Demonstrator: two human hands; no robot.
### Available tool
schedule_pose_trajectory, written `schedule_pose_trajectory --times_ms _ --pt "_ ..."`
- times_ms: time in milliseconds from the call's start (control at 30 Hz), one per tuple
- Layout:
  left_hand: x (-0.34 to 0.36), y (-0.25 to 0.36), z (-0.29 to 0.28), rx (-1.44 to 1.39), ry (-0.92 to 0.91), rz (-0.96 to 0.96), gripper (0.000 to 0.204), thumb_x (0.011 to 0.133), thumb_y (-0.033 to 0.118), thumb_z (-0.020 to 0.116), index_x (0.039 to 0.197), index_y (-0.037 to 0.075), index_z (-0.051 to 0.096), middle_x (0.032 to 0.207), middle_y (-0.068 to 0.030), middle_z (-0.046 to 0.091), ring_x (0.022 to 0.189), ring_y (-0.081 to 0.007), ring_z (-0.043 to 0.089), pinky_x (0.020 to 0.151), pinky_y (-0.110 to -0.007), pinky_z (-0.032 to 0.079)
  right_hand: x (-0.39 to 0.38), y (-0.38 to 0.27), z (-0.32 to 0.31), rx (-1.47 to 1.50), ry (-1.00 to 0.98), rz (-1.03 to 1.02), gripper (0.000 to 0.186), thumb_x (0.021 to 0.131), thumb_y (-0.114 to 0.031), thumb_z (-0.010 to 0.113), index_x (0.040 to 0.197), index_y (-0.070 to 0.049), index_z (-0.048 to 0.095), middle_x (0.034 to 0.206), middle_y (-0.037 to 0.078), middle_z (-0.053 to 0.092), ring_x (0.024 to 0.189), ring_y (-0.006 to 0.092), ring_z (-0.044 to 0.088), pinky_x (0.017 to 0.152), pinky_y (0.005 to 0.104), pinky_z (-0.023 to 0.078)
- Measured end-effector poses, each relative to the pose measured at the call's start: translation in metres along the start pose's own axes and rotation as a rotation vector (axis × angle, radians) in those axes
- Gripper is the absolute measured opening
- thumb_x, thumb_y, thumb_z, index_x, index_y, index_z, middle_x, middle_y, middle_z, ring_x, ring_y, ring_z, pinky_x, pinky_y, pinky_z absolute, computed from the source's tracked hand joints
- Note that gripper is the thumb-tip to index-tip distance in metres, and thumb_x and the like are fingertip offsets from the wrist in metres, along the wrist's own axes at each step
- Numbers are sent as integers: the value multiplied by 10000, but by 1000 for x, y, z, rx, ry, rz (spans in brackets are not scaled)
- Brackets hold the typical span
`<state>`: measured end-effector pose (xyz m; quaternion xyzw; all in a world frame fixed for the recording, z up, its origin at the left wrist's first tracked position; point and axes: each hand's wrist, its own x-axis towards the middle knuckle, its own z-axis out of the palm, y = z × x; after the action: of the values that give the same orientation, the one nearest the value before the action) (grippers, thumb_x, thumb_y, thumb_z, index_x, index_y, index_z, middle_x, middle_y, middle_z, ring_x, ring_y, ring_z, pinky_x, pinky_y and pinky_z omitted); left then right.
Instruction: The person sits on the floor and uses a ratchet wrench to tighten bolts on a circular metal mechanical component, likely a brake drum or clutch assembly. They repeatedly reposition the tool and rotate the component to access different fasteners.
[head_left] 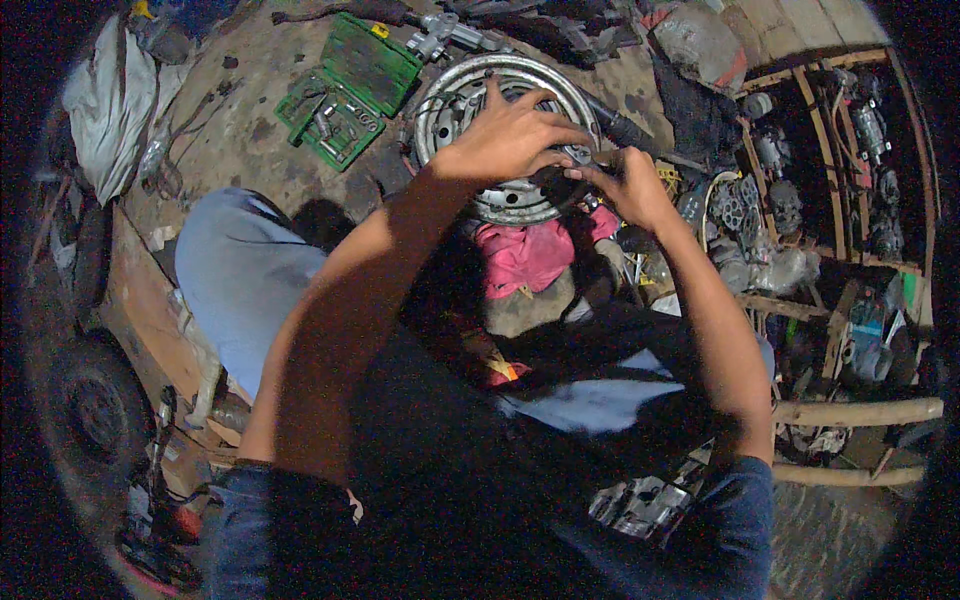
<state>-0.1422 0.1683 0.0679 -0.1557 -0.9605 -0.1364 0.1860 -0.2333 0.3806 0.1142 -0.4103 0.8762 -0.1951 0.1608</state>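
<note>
A steel wheel rim (440, 130) lies in front of me, with several round holes in its face. Above it my left hand (512, 132) has one finger stretched up, while its thumb and other fingers close around a small shiny metal tool (578, 155), perhaps a ratchet head. My right hand (632, 186) meets it from the right, fingertips pinched on the same tool. The tool's exact shape is partly hidden by my fingers. Left of the rim, a green socket case (372, 68) lies spread out on the ground, with sockets in its tray.
A pink cloth (522, 258) lies just below the rim. To the right stand wooden shelves (815, 165) with metal parts. A tyre (98, 402) is at the left, and a grey-white sack (112, 112) at the far left. Metal machine parts (448, 38) lie beyond the rim.
</note>
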Motion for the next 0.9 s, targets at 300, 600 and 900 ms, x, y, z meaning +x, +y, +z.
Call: schedule_pose_trajectory --times_ms 300,600,900 --pt "5 3 -13 -89 -158 -62 487 941 504 587 1397 331 587 1388 69 623 1370 -302 445 1016 -823 193 -54 52 -38 445 -417 302 479 954 -353 710 1319 -53 628 1099 99 706 957 190 667 819 346 555" --pt "-6 -8 -5 -106 -86 -86 444 949 495 593 1362 332 616 1355 28 644 1337 -297 485 1046 -792 209 -102 55 -16 739 -148 614 435 962 -331 706 1244 -4 648 1049 86 695 805 110 655 617 267 531" --pt "-1 -13 6 -195 64 -163 353 981 403 580 1304 275 639 1245 9 689 1294 -241 544 1075 -705 266 -78 100 9 783 275 474 402 936 -318 738 1206 -22 702 953 40 692 696 113 595 595 268 492"
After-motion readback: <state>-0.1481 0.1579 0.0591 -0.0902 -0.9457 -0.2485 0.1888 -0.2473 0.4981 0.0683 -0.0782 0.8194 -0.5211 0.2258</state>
